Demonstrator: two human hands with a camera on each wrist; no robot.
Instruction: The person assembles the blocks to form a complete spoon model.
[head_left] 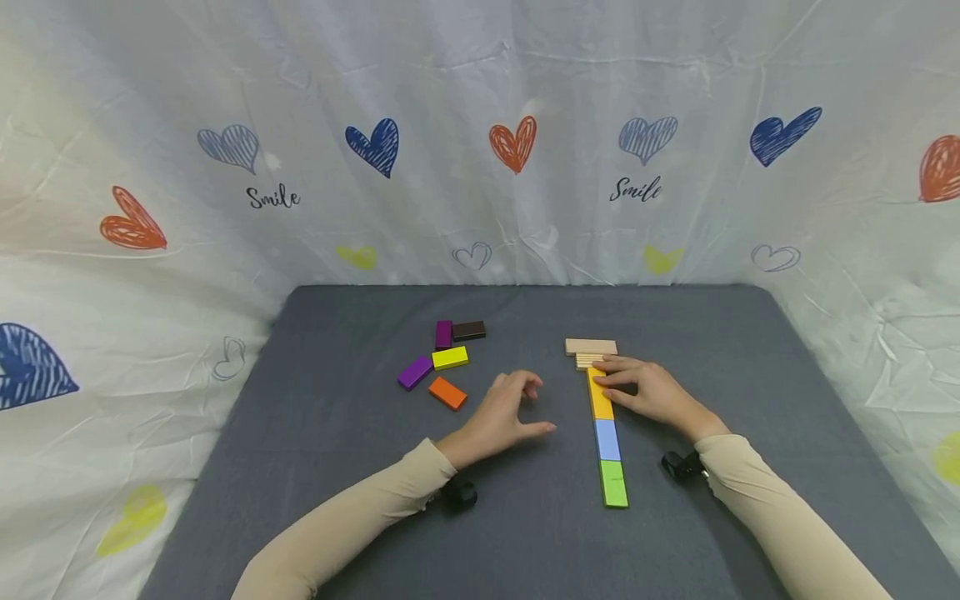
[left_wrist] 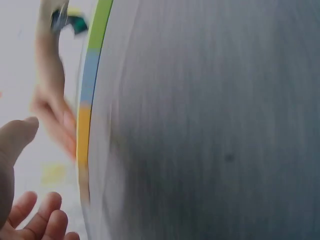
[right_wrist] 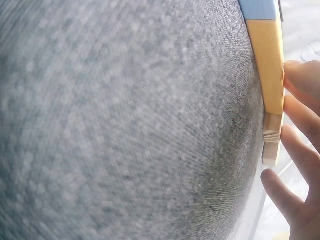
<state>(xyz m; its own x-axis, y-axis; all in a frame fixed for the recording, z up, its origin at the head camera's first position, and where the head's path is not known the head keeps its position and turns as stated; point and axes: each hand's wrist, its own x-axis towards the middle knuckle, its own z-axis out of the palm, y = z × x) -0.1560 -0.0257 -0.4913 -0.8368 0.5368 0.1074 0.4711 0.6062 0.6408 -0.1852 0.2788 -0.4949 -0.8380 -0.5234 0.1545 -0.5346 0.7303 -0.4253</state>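
A column of flat wooden blocks lies right of the middle: a yellow-orange block [head_left: 600, 404], a light blue block [head_left: 607, 440] and a green block [head_left: 613, 484] end to end. At its far end are a grooved plain wood piece [head_left: 587, 361] and a plain wood block [head_left: 591, 347] set crosswise. My right hand [head_left: 651, 390] rests its fingertips on the yellow-orange block and grooved piece; its thumb [right_wrist: 300, 75] touches the yellow-orange block. My left hand [head_left: 495, 421] hovers left of the column, holding nothing, thumb and fingers spread apart.
Left of the column lie loose blocks: an orange block [head_left: 447, 393], a yellow block [head_left: 450, 358], a dark brown block [head_left: 469, 331], and two purple blocks [head_left: 416, 372]. The grey table [head_left: 337, 483] ends at a white curtain [head_left: 435, 217] printed with hearts.
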